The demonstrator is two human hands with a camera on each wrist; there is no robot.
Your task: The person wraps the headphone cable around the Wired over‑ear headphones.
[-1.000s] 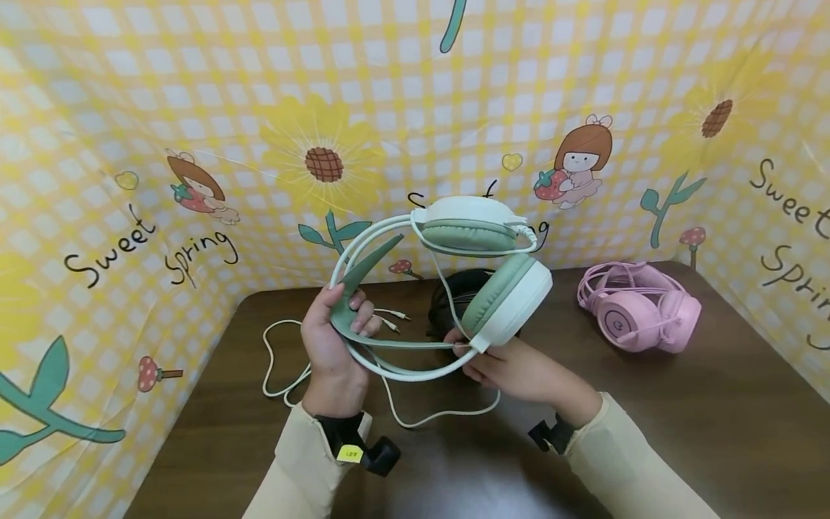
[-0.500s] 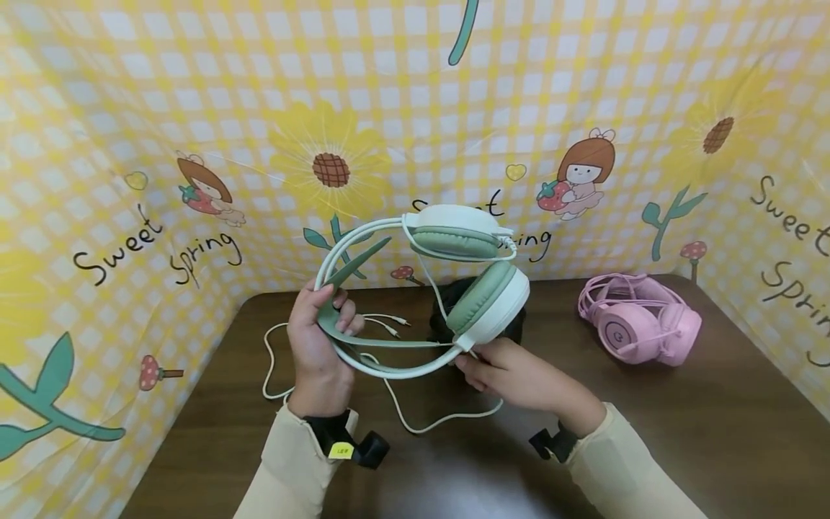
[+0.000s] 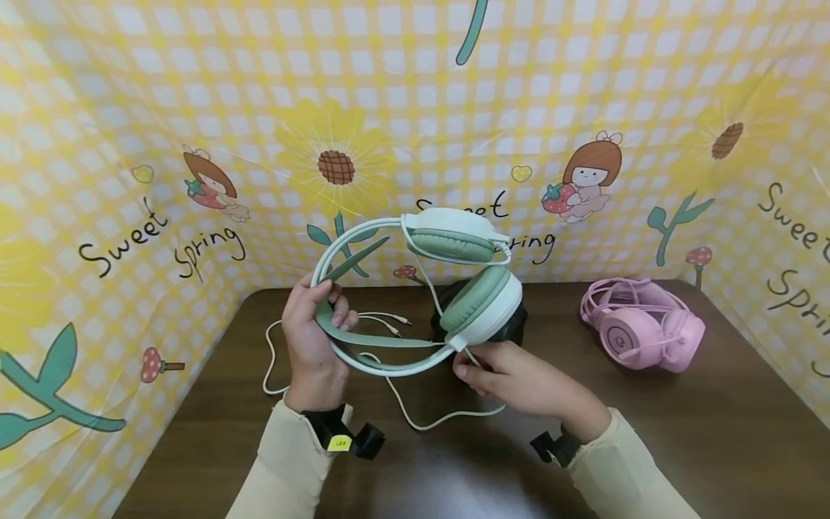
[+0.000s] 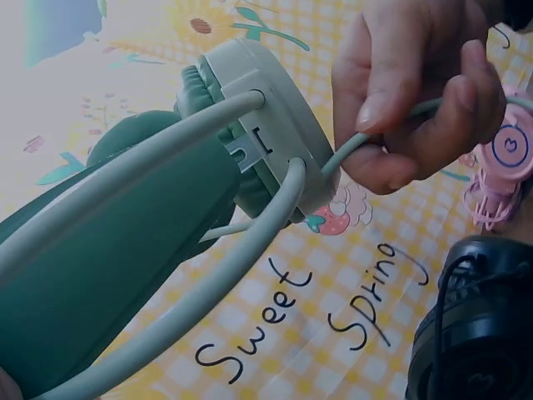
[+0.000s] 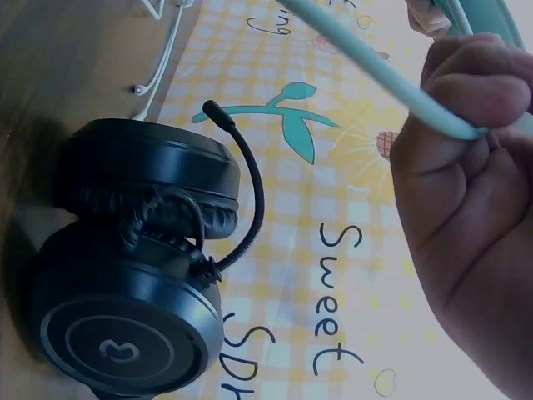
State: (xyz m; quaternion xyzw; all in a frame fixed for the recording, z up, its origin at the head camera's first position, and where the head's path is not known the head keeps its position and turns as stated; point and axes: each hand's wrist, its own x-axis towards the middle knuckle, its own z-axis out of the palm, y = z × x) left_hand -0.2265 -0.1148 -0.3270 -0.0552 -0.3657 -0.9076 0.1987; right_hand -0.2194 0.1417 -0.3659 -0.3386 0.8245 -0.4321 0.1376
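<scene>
Mint-and-white over-ear headphones [image 3: 502, 310] hang in the air above the table, tilted sideways with both ear cups to the right. My left hand [image 3: 318, 346] grips the headband and its inner green strap [image 3: 382, 339]. Just below the lower ear cup, my right hand [image 3: 519, 378] pinches the pale cable. The left wrist view shows this cable [image 4: 346, 150] leaving the cup and passing through the fingers of the right hand [image 4: 416, 92]. Behind the lower cup, a black headset [image 5: 125, 308] stands on the table, partly hidden in the head view; its microphone boom shows in the right wrist view.
A pink headset [image 3: 648, 342] lies at the back right of the brown table [image 3: 648, 432]. Loose cable [image 3: 428, 427] trails across the middle, and its plugs [image 3: 395, 328] lie left of the black headset. A checked yellow cloth [image 3: 415, 108] stands behind and at the sides.
The headphones and my left hand have moved a little left and slightly lower. My right hand's fingers have shifted down from the lower cup's headband joint to the cable.
</scene>
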